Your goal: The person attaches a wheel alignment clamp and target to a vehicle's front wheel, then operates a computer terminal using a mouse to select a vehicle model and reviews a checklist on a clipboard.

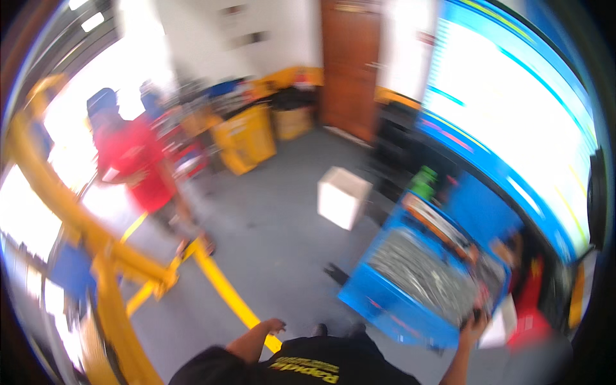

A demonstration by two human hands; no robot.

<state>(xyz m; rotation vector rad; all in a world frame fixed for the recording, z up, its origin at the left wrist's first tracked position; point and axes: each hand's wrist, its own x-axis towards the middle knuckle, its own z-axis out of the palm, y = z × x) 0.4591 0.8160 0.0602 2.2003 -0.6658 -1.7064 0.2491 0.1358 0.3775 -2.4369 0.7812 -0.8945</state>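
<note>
At the lower middle, beside my dark shirt, my left hand (273, 326) hangs with loosely curved fingers and nothing visible in it. My right hand (473, 326) is closed on a dark part at the near right corner of a blue tool cart (359, 295). The cart's top holds a grey mat or tray (417, 273), with a long orange and white item (436, 224) along its back and blurred small items at its right end.
A white box (340, 202) stands on the grey floor. A person in red (135, 167) walks at left, near a yellow steel post (109, 237) and floor lines. Yellow cabinets (250, 141), a brown door (350, 77) and a bright board (507, 115) line the back and right.
</note>
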